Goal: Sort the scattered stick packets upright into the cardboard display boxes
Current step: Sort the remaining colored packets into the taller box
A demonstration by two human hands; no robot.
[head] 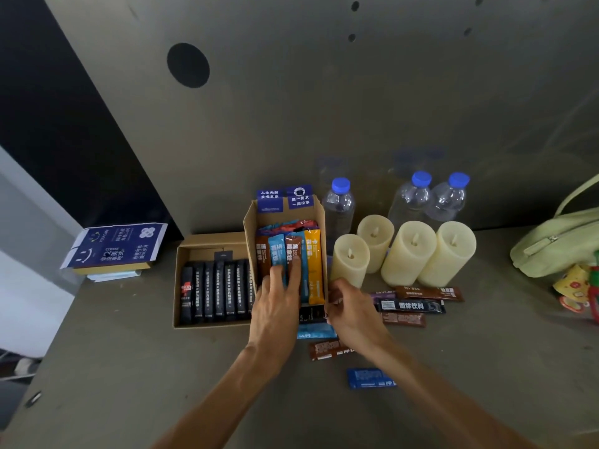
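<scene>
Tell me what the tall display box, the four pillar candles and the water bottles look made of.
Tall display box: plain brown cardboard, matte, with a raw cut edge and folded flaps. Pillar candles: cream, waxy-looking and matte; possibly plastic flameless ones, their flame tips look moulded. Water bottles: clear glossy plastic, see-through, with blue caps.

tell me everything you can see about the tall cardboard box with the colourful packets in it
The tall cardboard box is plain brown corrugated card, open at the front and top, with two blue printed flaps standing at its back. It stands on the grey table, against the low box of black packets. Inside, brown, blue and orange stick packets stand upright. The left hand presses the front packets; the right hand touches its right wall.
</scene>
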